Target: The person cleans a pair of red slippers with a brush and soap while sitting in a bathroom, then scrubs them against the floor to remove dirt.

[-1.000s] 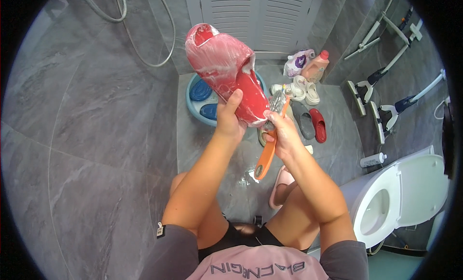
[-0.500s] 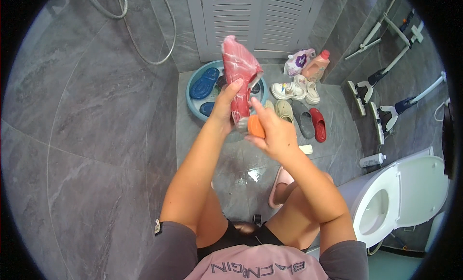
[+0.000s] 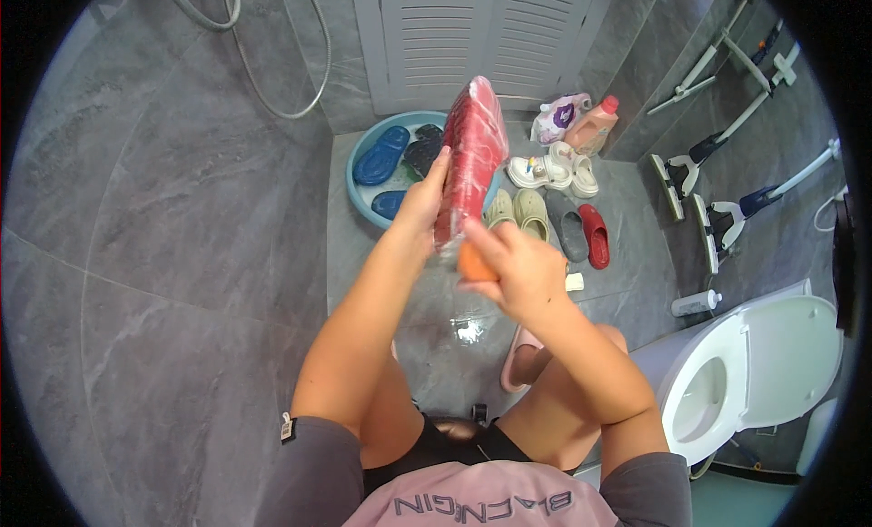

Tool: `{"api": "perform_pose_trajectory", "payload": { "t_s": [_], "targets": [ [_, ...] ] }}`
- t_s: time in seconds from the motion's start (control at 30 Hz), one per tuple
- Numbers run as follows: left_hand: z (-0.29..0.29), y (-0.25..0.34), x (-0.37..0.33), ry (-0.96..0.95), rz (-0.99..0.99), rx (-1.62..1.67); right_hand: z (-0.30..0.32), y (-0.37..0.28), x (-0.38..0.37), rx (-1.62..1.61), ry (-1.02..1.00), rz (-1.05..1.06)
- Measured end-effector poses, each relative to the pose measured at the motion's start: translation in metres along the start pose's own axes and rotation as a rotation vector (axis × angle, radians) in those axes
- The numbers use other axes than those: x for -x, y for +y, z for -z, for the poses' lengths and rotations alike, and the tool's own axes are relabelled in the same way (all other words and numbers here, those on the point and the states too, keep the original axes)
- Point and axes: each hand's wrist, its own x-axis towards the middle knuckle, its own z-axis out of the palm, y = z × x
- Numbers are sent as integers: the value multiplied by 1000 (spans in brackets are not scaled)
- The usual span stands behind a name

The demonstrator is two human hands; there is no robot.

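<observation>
My left hand (image 3: 423, 200) grips a wet red slipper (image 3: 477, 150) streaked with white suds, holding it up on its edge with the toe away from me. Its ridged outsole faces left. In my right hand (image 3: 529, 271) is a brush with an orange back (image 3: 474, 262), smeared by motion, close to the slipper's near end. The bristles are hidden, so I cannot tell whether they touch it. Beyond and below the slipper stands a blue basin (image 3: 352, 195) holding blue slippers (image 3: 381, 156) and a dark slipper (image 3: 423, 151).
Right of the basin are beige clogs (image 3: 530, 214), a grey slipper (image 3: 567, 227), a red slipper (image 3: 594, 238) and white clogs (image 3: 538, 172). Behind stand a pink bottle (image 3: 592, 125) and a white-purple pack (image 3: 558, 120). Mops (image 3: 727, 223) and a toilet (image 3: 704, 404) are at the right.
The red slipper has turned in my left hand, from showing its foot opening to showing its outsole edge and side. My right hand stays at the slipper's near end with the brush.
</observation>
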Motion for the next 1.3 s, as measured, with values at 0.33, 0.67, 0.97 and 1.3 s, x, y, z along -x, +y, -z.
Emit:
{"api": "perform_pose_trajectory", "payload": {
  "t_s": [0.33,0.67,0.97,1.3],
  "targets": [
    [-7,-17,5,141,180,-24,-12,39,-1,164,-14,-178],
    [-9,-11,16,157,218,-215,-11,65,-7,-94,131,-335],
    [0,0,15,190,10,-546,-15,38,-1,159,28,-75],
    [38,-7,-1,260,-45,-759,-36,9,15,106,-123,74]
  ]
}}
